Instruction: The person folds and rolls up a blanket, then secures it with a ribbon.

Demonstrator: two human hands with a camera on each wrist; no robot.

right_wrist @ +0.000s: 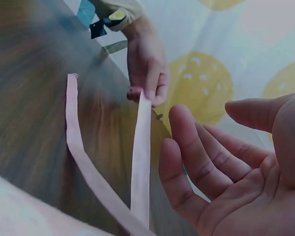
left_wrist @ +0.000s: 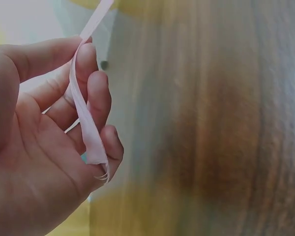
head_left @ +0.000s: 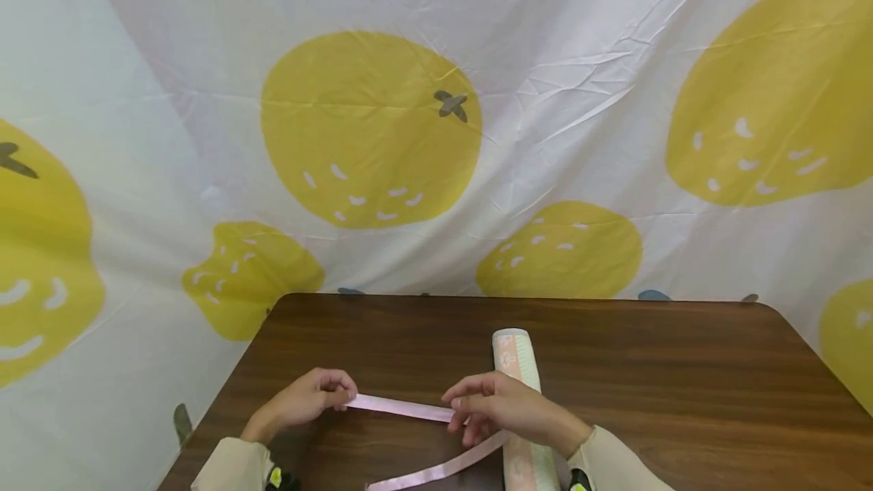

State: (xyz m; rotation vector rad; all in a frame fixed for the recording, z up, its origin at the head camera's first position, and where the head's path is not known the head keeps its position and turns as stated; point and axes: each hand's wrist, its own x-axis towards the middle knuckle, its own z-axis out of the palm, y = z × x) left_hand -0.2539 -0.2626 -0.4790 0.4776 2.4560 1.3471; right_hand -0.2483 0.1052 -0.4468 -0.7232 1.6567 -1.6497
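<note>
In the head view my left hand (head_left: 307, 401) pinches a pink ribbon (head_left: 402, 407) between thumb and forefinger, near one end. The frayed tip of that ribbon (left_wrist: 91, 135) hangs down across the left palm in the left wrist view. My right hand (head_left: 508, 406) is over a rolled towel (head_left: 528, 468), pale green and white with a peach band. Its fingers are loosely bent beside the ribbon, and thumb and fingertips stand apart with nothing between them in the right wrist view. The ribbon's other length (right_wrist: 83, 157) curves from near the towel toward the table's front, ending in a frayed tip.
A dark wood-grain table (head_left: 682, 377) carries the towel and ribbon. Behind and to the left hangs a white cloth (head_left: 546, 14) printed with yellow fruit, close against the table's back edge.
</note>
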